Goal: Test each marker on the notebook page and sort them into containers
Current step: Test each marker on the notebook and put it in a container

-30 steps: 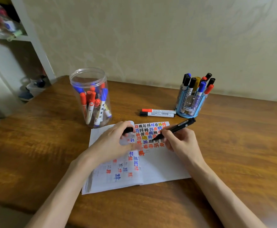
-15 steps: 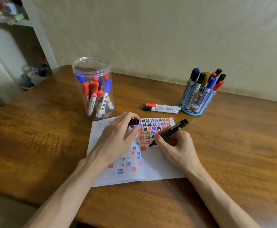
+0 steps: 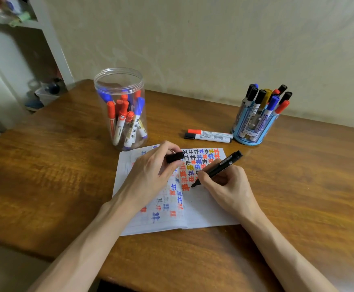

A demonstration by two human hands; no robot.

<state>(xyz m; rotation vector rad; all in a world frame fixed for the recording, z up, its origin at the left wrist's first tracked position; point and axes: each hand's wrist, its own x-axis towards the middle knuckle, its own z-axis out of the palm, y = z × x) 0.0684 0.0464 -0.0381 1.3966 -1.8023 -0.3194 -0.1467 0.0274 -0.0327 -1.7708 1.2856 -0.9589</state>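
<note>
A black marker (image 3: 224, 164) is pinched in the right grip (image 3: 226, 184), tip on the notebook (image 3: 203, 209) (open on the worktop (image 3: 66, 175)); its cap (image 3: 175, 157) is held in the left grip (image 3: 151, 175).

Handwriting on the notebook page (image 3: 205, 209)
Rows of the character 正 in black, blue, red and yellow fill its upper part; a white marker (image 3: 210, 137) carries a barcode; print on the blue holder (image 3: 254, 128) is too small to read.

One notebook (image 3: 203, 209), one jar (image 3: 119, 85), one holder (image 3: 254, 131), two loose markers (image 3: 212, 134), one held marker (image 3: 222, 165)
</note>
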